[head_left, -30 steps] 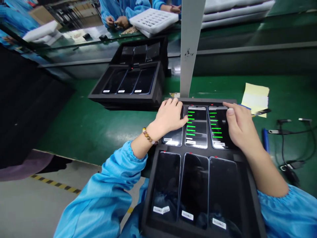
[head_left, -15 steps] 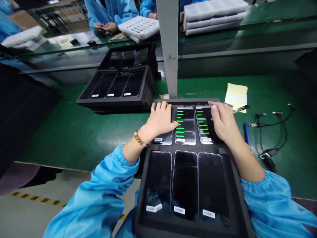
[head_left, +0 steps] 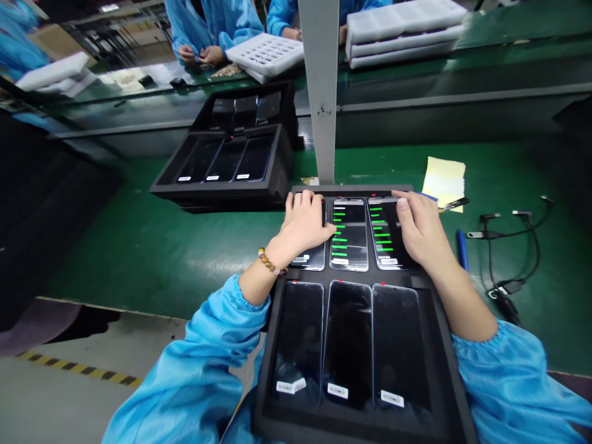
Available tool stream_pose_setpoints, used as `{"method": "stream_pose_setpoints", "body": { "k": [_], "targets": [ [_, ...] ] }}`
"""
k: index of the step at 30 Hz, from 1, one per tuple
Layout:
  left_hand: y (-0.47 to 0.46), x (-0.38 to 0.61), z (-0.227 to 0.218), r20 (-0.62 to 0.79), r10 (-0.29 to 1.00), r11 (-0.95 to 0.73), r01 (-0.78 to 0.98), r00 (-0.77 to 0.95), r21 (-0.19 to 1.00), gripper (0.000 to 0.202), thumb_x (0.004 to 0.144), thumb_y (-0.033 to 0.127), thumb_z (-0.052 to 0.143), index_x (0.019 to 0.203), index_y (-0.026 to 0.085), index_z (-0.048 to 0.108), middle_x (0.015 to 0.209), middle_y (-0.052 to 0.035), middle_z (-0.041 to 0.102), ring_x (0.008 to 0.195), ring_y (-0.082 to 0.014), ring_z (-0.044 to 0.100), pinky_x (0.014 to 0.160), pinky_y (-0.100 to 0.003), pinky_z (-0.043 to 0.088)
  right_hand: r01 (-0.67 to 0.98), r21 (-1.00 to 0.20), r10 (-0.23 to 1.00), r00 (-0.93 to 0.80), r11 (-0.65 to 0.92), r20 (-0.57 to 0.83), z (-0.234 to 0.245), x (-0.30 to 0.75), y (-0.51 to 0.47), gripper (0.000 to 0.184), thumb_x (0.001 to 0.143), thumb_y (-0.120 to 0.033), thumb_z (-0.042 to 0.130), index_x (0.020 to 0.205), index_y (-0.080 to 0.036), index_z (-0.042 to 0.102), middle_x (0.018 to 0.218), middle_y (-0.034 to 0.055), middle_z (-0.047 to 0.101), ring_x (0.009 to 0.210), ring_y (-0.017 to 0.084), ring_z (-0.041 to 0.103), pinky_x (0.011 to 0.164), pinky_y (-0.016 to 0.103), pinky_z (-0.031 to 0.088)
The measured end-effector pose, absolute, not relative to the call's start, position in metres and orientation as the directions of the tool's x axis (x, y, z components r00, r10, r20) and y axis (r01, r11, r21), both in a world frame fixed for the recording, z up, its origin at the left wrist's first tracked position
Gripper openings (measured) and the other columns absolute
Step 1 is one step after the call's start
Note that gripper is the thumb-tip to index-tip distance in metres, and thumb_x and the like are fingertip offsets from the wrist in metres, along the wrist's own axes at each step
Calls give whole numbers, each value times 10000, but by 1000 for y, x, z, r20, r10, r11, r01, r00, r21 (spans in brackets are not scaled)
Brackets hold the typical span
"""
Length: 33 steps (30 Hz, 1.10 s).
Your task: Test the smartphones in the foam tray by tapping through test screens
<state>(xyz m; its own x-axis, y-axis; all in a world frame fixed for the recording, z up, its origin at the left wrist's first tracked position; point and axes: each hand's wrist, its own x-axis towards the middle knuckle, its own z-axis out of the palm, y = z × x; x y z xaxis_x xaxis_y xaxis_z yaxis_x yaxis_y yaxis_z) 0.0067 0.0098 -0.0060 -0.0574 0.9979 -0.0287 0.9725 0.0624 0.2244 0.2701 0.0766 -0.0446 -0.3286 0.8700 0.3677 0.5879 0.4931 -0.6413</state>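
Observation:
A black foam tray (head_left: pixel 351 425) holds phones in two rows, with white barcode stickers near their lower ends. My left hand (head_left: pixel 303 225) lies over the upper left phone (head_left: pixel 311 262), covering most of it; its fingers are stretched and its thumb reaches the edge of the upper middle phone (head_left: pixel 350 237). That phone and the upper right phone (head_left: pixel 383 231) show lines of green text. On the right, my right hand (head_left: pixel 420 228) rests over the upper right phone's right side, fingers extended, some of them hidden. The lower-row phones, including the lower middle phone (head_left: pixel 348 339), have dark screens.
More black trays with phones, including a front tray (head_left: pixel 217 191), stand at the left back. A grey post (head_left: pixel 319 92) rises behind my tray. Sticky notes (head_left: pixel 444 179), a blue pen (head_left: pixel 462 250) and cables (head_left: pixel 509 283) lie right. Co-workers in blue sleeves (head_left: pixel 240 31) sit opposite.
The whole view has shifted slightly, so things appear a little farther right. Both hands stay at the same phones. A small bright spot now shows near the upper left phone's lower end.

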Motion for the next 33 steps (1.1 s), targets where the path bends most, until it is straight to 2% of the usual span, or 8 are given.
{"method": "stream_pose_setpoints", "body": {
  "k": [7,13,16,20,26,28,30,33],
  "targets": [
    [7,-6,-5,-65,998,47,934,-26,353,861,835,471,735,1567,93,482,1536,-219,501,1571,-430,392,1403,-628,99,581,-639,864,-334,503,376,-44,270,77,532,1139,-605,316,1379,-285,665,1390,118,715,1389,322,591,1230,602,408],
    [-4,-35,-3,153,987,-126,840,52,528,447,1014,362,553,1427,218,645,1417,-95,662,1374,-291,581,1233,-507,450,582,-642,867,-329,499,375,-36,275,71,497,1139,-572,356,1412,-301,671,1422,111,713,1433,334,577,1227,624,430],
    [-12,-47,-5,262,960,-222,842,100,492,343,1054,320,531,1330,233,715,1379,-94,688,1330,-275,601,1192,-503,479,579,-627,853,-378,521,360,-31,284,64,460,1136,-534,405,1433,-315,681,1452,106,698,1497,337,537,1236,635,441],
    [-27,-63,-10,273,941,-308,835,198,456,313,1056,331,575,1282,261,780,1458,-107,657,1384,-295,564,1207,-551,462,584,-582,822,-459,565,337,-31,299,55,433,1130,-489,438,1417,-312,710,1462,110,695,1504,349,543,1229,660,447],
    [-42,-75,-12,214,927,-375,736,309,563,280,1052,400,617,968,311,869,1388,-63,719,1309,-289,586,1179,-550,460,411,-639,735,-554,650,391,-31,308,51,469,1150,-431,384,994,-306,809,1089,42,836,1218,306,744,1227,665,441],
    [-42,-73,-11,232,936,-352,722,265,595,304,1067,411,581,999,300,856,1272,-64,769,1239,-274,627,1149,-528,473,399,-630,712,-590,667,380,-24,297,50,433,1143,-461,404,1104,-303,806,1164,60,829,1289,320,713,1217,661,456],
    [-41,-72,-11,276,942,-324,733,192,598,312,1085,395,538,1159,281,818,1190,-59,799,1189,-260,653,1146,-517,466,416,-580,663,-681,700,311,-16,280,49,412,1119,-508,467,1357,-308,738,1395,76,763,1479,346,580,1245,666,429],
    [-40,-70,-10,331,934,-312,757,135,574,367,1089,350,521,1396,245,694,1238,-51,807,1196,-249,652,1209,-525,406,383,-558,562,-806,736,187,-7,259,46,460,1105,-534,512,1494,-333,654,1549,55,673,1608,346,432,1313,697,324]
  ]
}}
